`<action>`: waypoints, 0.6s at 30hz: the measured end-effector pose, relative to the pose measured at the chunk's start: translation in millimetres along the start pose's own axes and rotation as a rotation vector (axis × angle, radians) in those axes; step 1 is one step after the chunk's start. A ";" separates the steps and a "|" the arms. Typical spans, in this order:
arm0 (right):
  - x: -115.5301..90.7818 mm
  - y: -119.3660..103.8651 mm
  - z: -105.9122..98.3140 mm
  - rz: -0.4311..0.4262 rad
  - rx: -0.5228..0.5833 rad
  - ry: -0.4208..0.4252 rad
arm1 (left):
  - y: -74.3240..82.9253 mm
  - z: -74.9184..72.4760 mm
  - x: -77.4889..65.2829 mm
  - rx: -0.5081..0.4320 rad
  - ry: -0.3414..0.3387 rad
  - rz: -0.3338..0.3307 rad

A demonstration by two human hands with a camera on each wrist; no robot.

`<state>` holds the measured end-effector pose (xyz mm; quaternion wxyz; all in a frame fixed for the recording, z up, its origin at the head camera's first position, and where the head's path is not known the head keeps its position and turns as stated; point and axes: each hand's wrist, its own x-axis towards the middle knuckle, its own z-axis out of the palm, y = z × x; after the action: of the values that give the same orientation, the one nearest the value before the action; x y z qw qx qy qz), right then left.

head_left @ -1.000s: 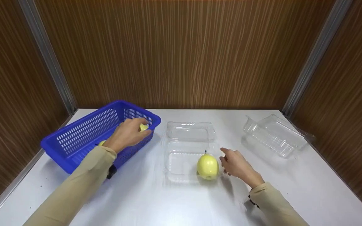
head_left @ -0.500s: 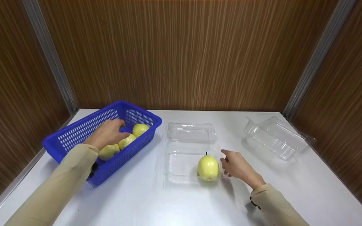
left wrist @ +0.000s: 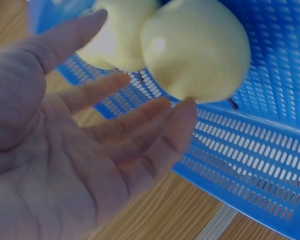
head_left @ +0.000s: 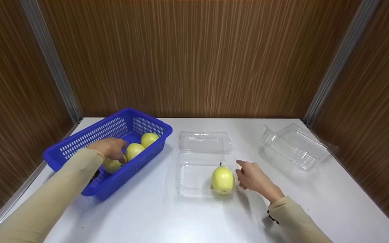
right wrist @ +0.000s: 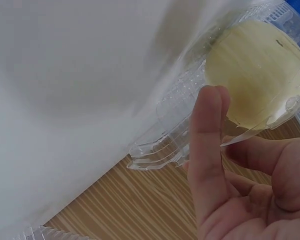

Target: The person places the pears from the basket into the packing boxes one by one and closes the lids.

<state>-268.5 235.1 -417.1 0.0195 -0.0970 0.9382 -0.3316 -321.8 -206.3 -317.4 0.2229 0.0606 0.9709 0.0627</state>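
Note:
In the head view, my left hand (head_left: 110, 148) is inside the blue basket (head_left: 51, 152), above the nearest yellow apple (head_left: 111, 166). Its fingers look loosely spread in the left wrist view, close to two apples (left wrist: 197, 50). Farther along the basket lie another apple (head_left: 134, 151) and one at the far right end (head_left: 149, 139). A single apple (head_left: 223, 181) stands stem up in the right part of an opened clear plastic container (head_left: 194, 175). My right hand (head_left: 257, 179) pinches that container's right edge between thumb and fingers, just beside the apple.
The container's hinged lid (head_left: 204, 143) lies folded back behind it. More clear plastic containers (head_left: 295, 148) sit at the right rear of the white table (head_left: 167, 219). Wood-patterned panels (head_left: 194, 60) enclose the back and both sides.
My left hand let go of the apple at the basket's far right end, then moved left and toward me over the nearest one. The right hand has stayed in place.

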 end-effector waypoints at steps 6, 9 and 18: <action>-1.1 -2.7 2.1 -0.009 -0.005 -0.007 | -12.0 1.9 12.3 0.029 -0.067 -0.032; -1.5 -3.8 2.7 -0.020 -0.004 -0.007 | -16.6 3.2 16.8 0.038 -0.070 -0.046; -2.2 -7.1 2.5 -0.009 -0.009 -0.023 | -27.8 10.4 19.0 0.013 -0.059 -0.076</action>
<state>-264.9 228.5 -414.6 0.0284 -0.1052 0.9389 -0.3266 -336.7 -229.9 -338.9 0.2533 0.0271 0.9659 0.0459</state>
